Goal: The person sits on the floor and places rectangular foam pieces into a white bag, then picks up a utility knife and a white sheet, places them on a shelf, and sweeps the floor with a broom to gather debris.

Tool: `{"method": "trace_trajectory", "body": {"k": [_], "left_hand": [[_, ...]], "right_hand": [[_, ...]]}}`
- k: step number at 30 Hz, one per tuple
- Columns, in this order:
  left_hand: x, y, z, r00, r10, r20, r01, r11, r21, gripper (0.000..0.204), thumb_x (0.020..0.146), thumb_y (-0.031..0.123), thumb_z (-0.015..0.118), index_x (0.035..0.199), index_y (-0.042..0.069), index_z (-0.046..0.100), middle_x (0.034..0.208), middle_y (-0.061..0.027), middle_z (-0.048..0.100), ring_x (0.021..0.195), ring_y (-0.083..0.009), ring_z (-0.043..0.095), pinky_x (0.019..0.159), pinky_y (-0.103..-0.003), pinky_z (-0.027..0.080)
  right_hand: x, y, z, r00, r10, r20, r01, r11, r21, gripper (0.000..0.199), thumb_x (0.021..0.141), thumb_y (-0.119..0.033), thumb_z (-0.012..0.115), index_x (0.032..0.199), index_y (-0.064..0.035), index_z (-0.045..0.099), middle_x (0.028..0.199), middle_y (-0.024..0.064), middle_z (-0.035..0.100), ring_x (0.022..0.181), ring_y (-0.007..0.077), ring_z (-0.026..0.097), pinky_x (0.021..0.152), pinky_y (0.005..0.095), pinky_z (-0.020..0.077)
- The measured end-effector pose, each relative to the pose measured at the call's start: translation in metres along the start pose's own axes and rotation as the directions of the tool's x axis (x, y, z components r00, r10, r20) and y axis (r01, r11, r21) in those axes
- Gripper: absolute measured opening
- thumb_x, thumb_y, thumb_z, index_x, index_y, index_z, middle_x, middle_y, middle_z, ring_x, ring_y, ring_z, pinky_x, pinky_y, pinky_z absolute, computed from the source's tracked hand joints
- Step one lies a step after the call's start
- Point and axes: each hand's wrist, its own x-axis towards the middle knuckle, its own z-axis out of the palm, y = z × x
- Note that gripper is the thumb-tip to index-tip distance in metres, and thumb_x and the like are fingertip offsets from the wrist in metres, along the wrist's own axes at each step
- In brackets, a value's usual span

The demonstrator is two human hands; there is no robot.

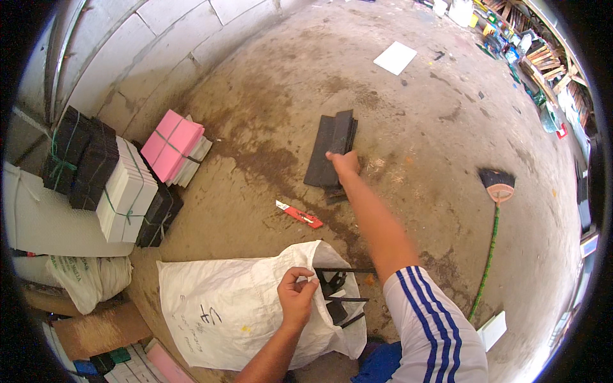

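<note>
A white woven sack lies on its side on the floor, its mouth facing right. My left hand is closed in a pinch on the sack's upper rim. Black strips and dark pieces show inside the mouth, some poking out. Farther out, my right arm is stretched over the floor. My right hand grips the edge of a small stack of black foam sheets, thumb on top; its other fingers are mostly hidden. Between the sack and the stack lies a red utility knife.
At left by the block wall stand tied bundles of black, white and pink sheets. A broom with a green handle lies at right. A white sheet rests farther off. Mixed clutter lines the far right.
</note>
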Motion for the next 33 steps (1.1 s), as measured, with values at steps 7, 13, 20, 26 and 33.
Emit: {"method": "trace_trajectory", "body": {"k": [7,13,20,26,33], "left_hand": [[-0.007,0.010,-0.008,1.000,-0.010,-0.025,0.009,0.999,-0.042,0.022,0.079,-0.002,0.072,0.097,0.005,0.062,0.100,-0.0006,0.060,0.087,-0.0094,0.056,0.074,-0.024,0.046],[-0.008,0.010,-0.009,0.999,-0.023,-0.039,0.021,0.998,-0.051,0.021,0.079,-0.001,0.072,0.097,0.006,0.062,0.101,-0.0009,0.060,0.088,-0.0092,0.056,0.074,-0.024,0.046],[-0.015,0.011,-0.009,1.000,0.026,0.005,-0.026,0.997,-0.076,0.018,0.089,-0.006,0.066,0.102,0.004,0.059,0.082,0.0050,0.054,0.063,-0.0008,0.046,0.055,-0.019,0.032],[-0.018,0.021,0.014,0.987,0.095,-0.128,-0.108,0.989,-0.101,0.021,0.090,-0.004,0.068,0.108,0.002,0.058,0.085,0.0008,0.058,0.068,-0.0034,0.053,0.061,-0.018,0.041],[-0.004,0.007,0.002,0.978,-0.209,-0.009,0.209,0.974,0.092,0.019,0.090,0.014,0.074,0.104,0.003,0.066,0.082,-0.0019,0.065,0.066,-0.0088,0.058,0.054,-0.024,0.046]], "right_hand": [[-0.037,-0.011,0.020,0.981,0.106,-0.161,-0.131,0.979,-0.158,0.098,0.066,-0.045,0.091,0.136,0.0051,0.045,0.139,0.0261,0.053,0.129,0.0400,0.052,0.106,0.0506,0.0444],[-0.022,-0.018,0.043,1.000,-0.006,0.027,-0.002,0.963,0.271,0.091,0.064,-0.034,0.093,0.132,0.0061,0.048,0.130,0.0257,0.057,0.120,0.0396,0.059,0.102,0.0500,0.0468],[-0.069,-0.036,0.073,1.000,0.031,-0.003,-0.030,0.947,-0.319,0.094,0.065,-0.047,0.091,0.135,-0.0002,0.049,0.137,0.0211,0.054,0.127,0.0381,0.055,0.102,0.0497,0.0479],[-0.051,-0.009,0.060,0.964,-0.172,0.203,0.186,0.981,-0.052,0.081,0.067,-0.032,0.091,0.127,0.0028,0.050,0.124,0.0161,0.063,0.113,0.0310,0.063,0.098,0.0437,0.0504],[-0.066,0.052,-0.105,0.607,-0.489,0.627,0.306,0.871,0.384,0.085,0.063,-0.017,0.092,0.138,-0.0045,0.052,0.120,0.0085,0.065,0.108,0.0228,0.062,0.096,0.0374,0.0485]]}}
